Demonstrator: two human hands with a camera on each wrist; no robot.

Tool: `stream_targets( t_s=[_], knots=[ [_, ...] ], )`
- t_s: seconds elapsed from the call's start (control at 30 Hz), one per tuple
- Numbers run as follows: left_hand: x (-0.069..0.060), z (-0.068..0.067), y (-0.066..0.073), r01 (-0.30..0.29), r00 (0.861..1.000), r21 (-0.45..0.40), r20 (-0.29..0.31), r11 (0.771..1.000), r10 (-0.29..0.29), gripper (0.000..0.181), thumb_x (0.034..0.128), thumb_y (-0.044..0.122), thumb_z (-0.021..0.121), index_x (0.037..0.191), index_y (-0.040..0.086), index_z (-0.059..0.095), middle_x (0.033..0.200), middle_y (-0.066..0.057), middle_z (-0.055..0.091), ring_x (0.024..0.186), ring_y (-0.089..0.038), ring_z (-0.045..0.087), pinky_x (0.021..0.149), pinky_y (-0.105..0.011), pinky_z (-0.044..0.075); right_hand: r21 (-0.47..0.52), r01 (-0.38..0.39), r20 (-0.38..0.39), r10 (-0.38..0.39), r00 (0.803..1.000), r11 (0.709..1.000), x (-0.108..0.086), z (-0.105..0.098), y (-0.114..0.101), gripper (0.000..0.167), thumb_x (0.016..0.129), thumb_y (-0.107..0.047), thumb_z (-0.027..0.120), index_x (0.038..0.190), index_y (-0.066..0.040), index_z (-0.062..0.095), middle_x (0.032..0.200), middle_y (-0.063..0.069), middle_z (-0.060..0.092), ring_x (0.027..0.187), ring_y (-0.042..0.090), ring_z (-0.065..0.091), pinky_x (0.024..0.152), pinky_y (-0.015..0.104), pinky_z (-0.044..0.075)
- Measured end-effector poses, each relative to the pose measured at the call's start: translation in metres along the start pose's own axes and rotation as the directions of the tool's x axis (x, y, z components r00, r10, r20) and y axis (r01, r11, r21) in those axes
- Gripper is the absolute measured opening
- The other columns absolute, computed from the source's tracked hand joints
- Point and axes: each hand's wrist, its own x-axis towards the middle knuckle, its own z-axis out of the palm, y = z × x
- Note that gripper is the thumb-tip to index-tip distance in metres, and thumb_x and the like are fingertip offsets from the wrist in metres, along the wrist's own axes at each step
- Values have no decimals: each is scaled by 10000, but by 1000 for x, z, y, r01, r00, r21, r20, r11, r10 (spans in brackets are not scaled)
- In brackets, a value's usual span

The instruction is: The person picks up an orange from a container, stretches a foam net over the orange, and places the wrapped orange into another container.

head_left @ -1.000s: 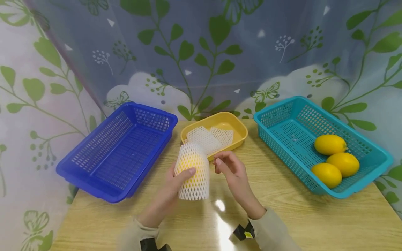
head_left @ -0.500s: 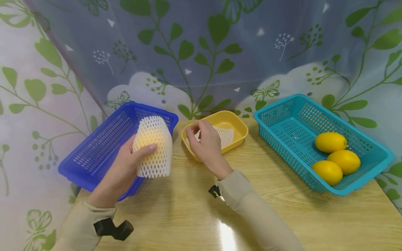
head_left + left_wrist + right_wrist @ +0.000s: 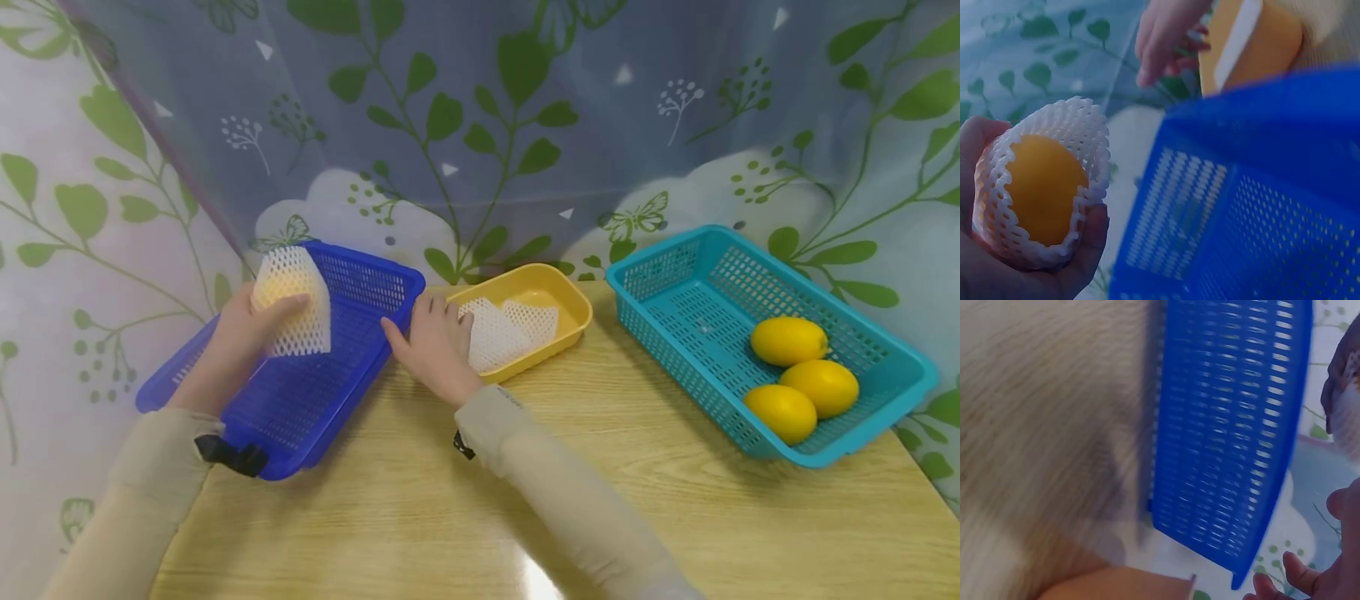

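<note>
In the head view my left hand grips a lemon in a white foam net sleeve, held above the blue basket. The left wrist view looks into the sleeve's wide mouth, with the lemon's smooth yellow end showing inside. My right hand has its fingers spread and holds nothing. It hovers between the blue basket's right rim and the yellow tray; whether its thumb touches the rim I cannot tell. White foam net sleeves lie flat in that tray.
At the right stands a teal basket with three bare lemons at its near end. Baskets and tray sit on a wood-grain table. A leaf-patterned curtain closes off the back and sides.
My left hand has carried the sleeved lemon leftward and away from me, over the blue basket. My right hand went to the yellow tray, then shifted left with its fingers spread.
</note>
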Motion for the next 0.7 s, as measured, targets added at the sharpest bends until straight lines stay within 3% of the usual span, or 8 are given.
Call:
stream_targets(
  t_s=[0.1, 0.23, 0.37, 0.53, 0.7],
  knots=[
    [18, -10, -17, 40, 999, 56, -35, 998, -38, 443, 923, 426, 679, 1181, 123, 485, 881, 58, 650, 752, -97, 663, 667, -285, 568, -37, 4, 22, -4, 1000, 999, 0, 8, -5, 723, 977, -680, 258, 1265, -66, 510, 1198, 104, 536, 1057, 287, 498, 874, 462, 356],
    [39, -17, -42, 73, 996, 162, -64, 984, -63, 554, 904, 444, 694, 1190, 11, 499, 832, 22, 632, 684, -90, 633, 626, -280, 554, -71, 8, 19, -7, 1000, 997, -1, 19, -8, 675, 975, -679, 273, 1193, -92, 524, 1155, 91, 534, 1036, 282, 497, 871, 457, 361],
    [51, -18, -62, 65, 997, 256, -63, 964, -51, 618, 894, 426, 710, 1213, -57, 492, 924, -98, 619, 698, -108, 615, 623, -284, 545, -97, 18, 15, -17, 1000, 995, -2, 29, -9, 625, 986, -654, 274, 1151, -113, 539, 1142, 74, 533, 995, 268, 499, 836, 437, 358],
    [59, -16, -80, 29, 998, 393, -57, 919, -7, 690, 875, 389, 736, 1243, -126, 459, 1055, -238, 570, 804, -219, 582, 692, -317, 514, -115, 33, 15, -32, 999, 993, -4, 36, -10, 578, 1008, -601, 252, 1149, -129, 555, 1172, 60, 536, 1021, 275, 502, 848, 452, 364],
    [69, -15, -91, -28, 999, 503, -3, 864, 34, 804, 836, 340, 776, 1330, -149, 373, 1157, -299, 514, 962, -381, 543, 838, -492, 488, -140, 55, -15, -58, 998, 989, -6, 38, -11, 523, 1018, -565, 258, 1079, -136, 552, 1091, 46, 540, 975, 260, 509, 824, 437, 369]
  ],
)
